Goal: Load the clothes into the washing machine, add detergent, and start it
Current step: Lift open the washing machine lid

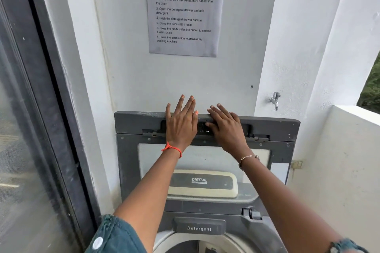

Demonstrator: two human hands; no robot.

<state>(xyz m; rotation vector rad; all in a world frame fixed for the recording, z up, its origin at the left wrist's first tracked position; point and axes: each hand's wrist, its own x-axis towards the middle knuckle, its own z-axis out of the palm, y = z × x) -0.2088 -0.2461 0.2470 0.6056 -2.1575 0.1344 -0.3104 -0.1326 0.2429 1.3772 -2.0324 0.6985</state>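
The grey washing machine lid, with a pale window and a "DIGITAL" handle, stands raised against the wall. Along its top runs a dark strip with small white marks in the middle. My left hand lies flat on that strip with its fingers spread, the tips reaching onto the wall. Just to the right, my right hand also rests flat there, thumb beside the white marks. Neither hand holds anything. Below the lid are the closed drawer labelled "Detergent" and the white drum rim. No clothes are in view.
A printed instruction sheet hangs on the white wall above the machine. A metal tap sticks out at the right, with a small wall socket below it. A dark-framed glass door fills the left side. A low white wall stands at the right.
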